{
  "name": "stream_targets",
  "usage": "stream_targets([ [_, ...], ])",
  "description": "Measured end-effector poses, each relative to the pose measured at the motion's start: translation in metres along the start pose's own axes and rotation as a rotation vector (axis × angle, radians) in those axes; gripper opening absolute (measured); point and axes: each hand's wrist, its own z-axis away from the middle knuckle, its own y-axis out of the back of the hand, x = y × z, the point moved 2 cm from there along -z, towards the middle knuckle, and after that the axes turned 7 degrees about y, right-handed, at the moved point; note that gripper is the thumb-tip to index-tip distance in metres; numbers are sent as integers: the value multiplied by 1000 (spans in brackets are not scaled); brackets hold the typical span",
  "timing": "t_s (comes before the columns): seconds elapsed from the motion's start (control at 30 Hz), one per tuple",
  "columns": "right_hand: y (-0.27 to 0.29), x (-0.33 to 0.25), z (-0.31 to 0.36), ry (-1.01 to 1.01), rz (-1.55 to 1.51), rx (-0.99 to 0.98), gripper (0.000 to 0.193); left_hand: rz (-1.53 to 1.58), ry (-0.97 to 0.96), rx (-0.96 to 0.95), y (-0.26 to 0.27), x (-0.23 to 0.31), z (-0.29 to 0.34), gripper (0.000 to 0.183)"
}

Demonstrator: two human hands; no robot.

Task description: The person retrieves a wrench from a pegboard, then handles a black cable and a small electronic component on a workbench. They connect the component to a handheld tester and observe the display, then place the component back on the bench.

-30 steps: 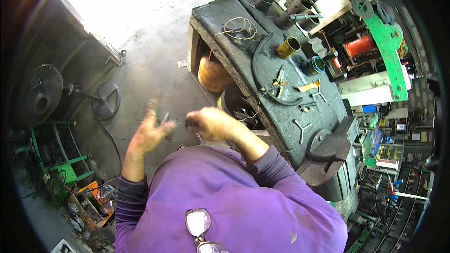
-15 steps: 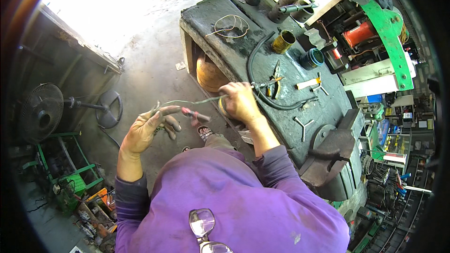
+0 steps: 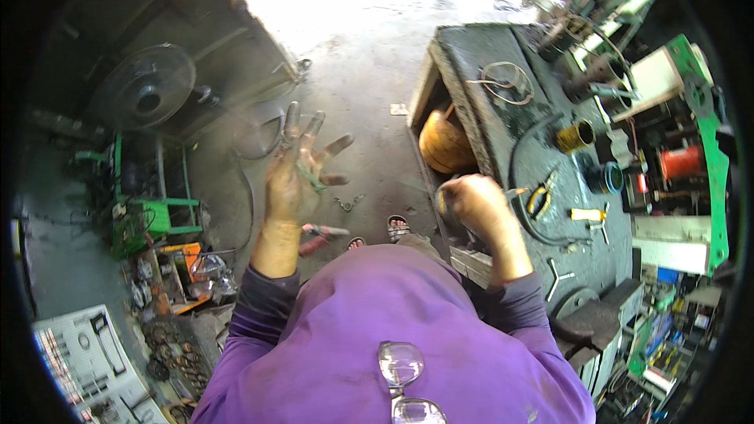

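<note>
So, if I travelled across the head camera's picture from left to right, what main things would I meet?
Fan, left hand, sandalled foot, right hand, yellow-handled pliers, blue-rimmed can, red cylinder.

- We count two bare hands: one left hand [image 3: 294,180] and one right hand [image 3: 477,206].
- We see one thin greenish strip [image 3: 309,176] at the left palm.
- We find two feet in strapped sandals [image 3: 398,228].
- One pair of dark-framed glasses [image 3: 400,363].
- Two open round tins: one yellow tin [image 3: 575,137], one blue tin [image 3: 606,178].
- Two silver three-armed metal tools [image 3: 557,276].
- One pair of yellow-handled pliers [image 3: 540,199].
- One curved black hose [image 3: 515,162].
- One coil of thin pale wire [image 3: 503,85].
- We spot one rounded orange tank [image 3: 446,141].
- One dark metal vise [image 3: 593,322].
- One dark round-caged fan [image 3: 148,94].
</note>
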Motion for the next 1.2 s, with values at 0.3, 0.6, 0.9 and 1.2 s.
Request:
stream_targets([
  [0.3, -15, -70, -36, 311, 36, -125, 34, -129, 123, 472, 68, 3, 42, 80],
  [0.6, -27, -70, -33, 324, -32, -74, 24, 405, -123, 88, 108, 27, 76, 80],
  [0.9, 27, -157, -38, 623, -100, 85, 19, -1391, 425, -49, 86, -9, 99, 73],
  [1.2, -44, -166, -90, 492, -548, -83, 21, -717, 763, -340, 75, -12, 118, 53],
])
